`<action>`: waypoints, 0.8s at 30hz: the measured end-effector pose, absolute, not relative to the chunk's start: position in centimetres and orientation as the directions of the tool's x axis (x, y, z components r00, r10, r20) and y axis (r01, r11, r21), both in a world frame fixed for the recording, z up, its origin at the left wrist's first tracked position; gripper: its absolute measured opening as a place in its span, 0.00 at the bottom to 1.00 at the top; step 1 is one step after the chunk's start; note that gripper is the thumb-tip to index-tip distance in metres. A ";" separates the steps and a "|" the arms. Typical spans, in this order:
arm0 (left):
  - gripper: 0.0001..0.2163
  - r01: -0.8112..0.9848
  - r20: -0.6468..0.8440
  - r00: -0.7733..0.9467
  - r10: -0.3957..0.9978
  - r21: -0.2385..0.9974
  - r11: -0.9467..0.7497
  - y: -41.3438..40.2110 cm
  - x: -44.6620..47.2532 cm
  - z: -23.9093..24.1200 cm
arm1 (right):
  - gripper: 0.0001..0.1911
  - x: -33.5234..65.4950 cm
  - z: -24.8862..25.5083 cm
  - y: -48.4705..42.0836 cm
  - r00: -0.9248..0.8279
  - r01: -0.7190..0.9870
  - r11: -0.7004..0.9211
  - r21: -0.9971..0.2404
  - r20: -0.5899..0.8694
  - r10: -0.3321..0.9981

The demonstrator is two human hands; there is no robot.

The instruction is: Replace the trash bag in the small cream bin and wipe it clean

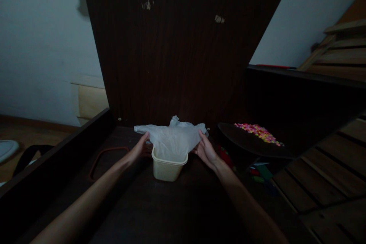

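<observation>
A white translucent plastic bag (174, 139) is spread out over a small cream bin (168, 169). Its lower part hangs inside the bin, while its upper edges stand above the rim. At the bag's left side my left hand (142, 144) is closed, pinching the plastic with the thumb on top. My right hand (206, 150) grips the bag's right side, its thumb against the plastic and the other fingers partly hidden. The bin stands upright on the dark wooden surface (148, 213).
A reddish-brown frame (108, 150) lies left of the bin. To the right, a curved shelf (246, 141) bears many small colourful pieces (259, 133). A dark back panel (177, 57) rises behind, a raised side board (57, 152) borders the left, and wooden slats (328, 171) lie far right.
</observation>
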State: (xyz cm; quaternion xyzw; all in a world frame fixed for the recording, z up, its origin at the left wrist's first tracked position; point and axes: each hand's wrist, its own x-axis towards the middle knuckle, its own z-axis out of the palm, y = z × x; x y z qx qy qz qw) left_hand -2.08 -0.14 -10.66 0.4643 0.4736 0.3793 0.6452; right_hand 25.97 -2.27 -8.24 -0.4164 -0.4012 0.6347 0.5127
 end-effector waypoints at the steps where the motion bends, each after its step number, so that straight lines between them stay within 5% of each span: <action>1: 0.41 -0.107 -0.236 0.259 0.937 0.957 0.271 0.0 -2.0 -10.5 | 0.25 25.9 -8.0 -2.0 -0.096 -0.343 -0.109 -0.933 -0.080 0.992; 9: 0.27 -0.410 0.155 0.049 0.987 0.904 -0.122 0.6 -1.3 -6.8 | 0.25 24.7 -4.5 -0.1 0.013 -0.441 0.153 -0.884 0.164 0.986; 14: 0.23 -0.338 0.440 0.008 0.898 0.846 -0.412 1.8 0.4 -3.2 | 0.25 22.7 -1.7 0.4 -0.109 -0.353 0.298 -0.887 0.355 0.929; 19: 0.20 -0.180 0.495 0.023 0.869 0.857 -0.484 2.2 3.3 -0.4 | 0.37 19.0 -0.7 0.9 -0.238 -0.142 0.499 -0.855 0.519 0.821; 24: 0.17 -0.196 0.650 0.180 0.738 0.759 -0.621 0.9 4.1 0.6 | 0.20 18.1 -1.0 2.1 0.031 0.070 0.652 -0.755 0.655 0.755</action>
